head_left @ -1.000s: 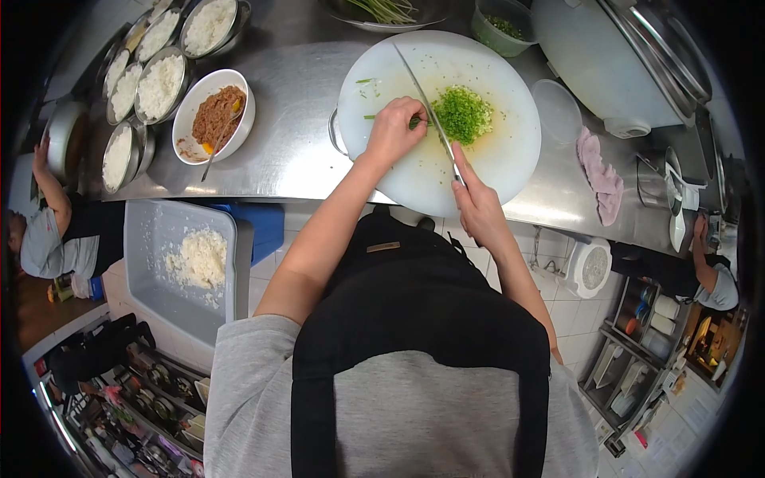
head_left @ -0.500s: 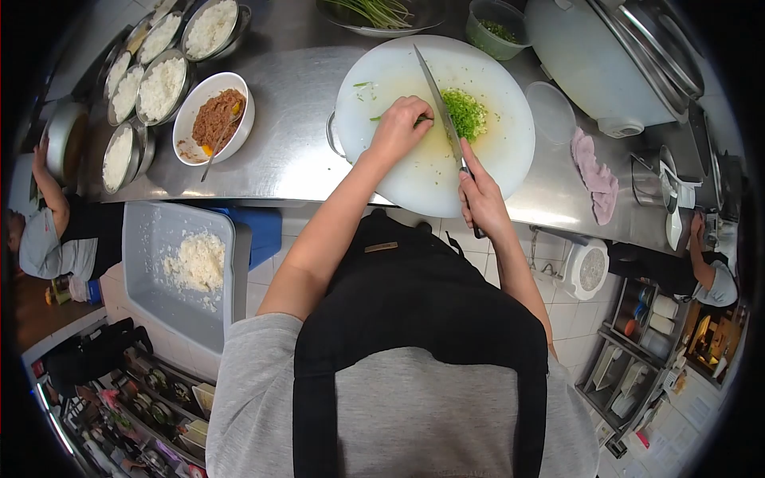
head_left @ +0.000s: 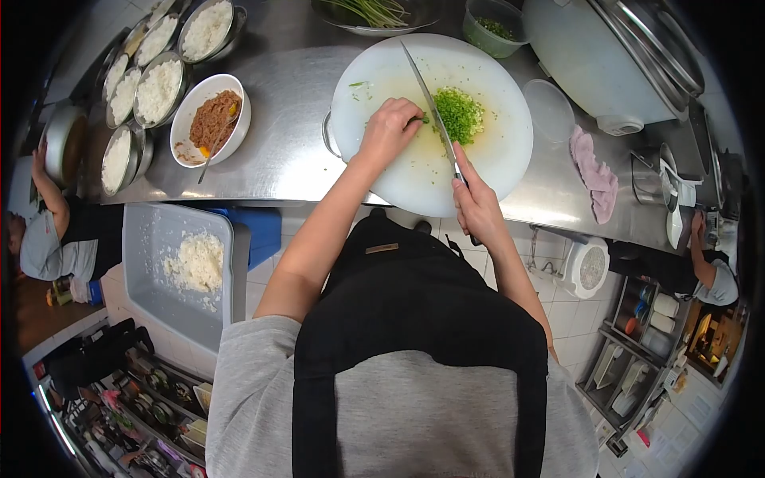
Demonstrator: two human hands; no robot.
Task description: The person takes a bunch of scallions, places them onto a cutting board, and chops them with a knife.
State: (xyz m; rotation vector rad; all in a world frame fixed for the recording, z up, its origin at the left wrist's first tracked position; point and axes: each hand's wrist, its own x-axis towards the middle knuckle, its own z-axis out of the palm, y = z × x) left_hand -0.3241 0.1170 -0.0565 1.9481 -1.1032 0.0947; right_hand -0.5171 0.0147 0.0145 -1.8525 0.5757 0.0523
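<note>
On a round white cutting board (head_left: 494,171), my left hand (head_left: 390,129) is closed on green stalks (head_left: 424,119), whose cut ends stick out by its fingertips. My right hand (head_left: 478,203) grips the dark handle of a long knife (head_left: 430,99). The blade points away from me and lies between the stalks and a heap of chopped greens (head_left: 458,115), touching or close to the heap's left edge. A few loose green bits (head_left: 358,84) lie at the board's upper left.
Left are a white bowl of brown mince (head_left: 213,119) with a spoon and several bowls of rice (head_left: 159,89). Behind sit a bowl of long stalks (head_left: 370,11) and a tub of greens (head_left: 496,32). A pink cloth (head_left: 594,175) lies right. Other people stand at both sides.
The knife swung right, off the stalks, then came back left beside them, my right hand moving with it. My left hand stays on the stalks, hiding more of their left ends.
</note>
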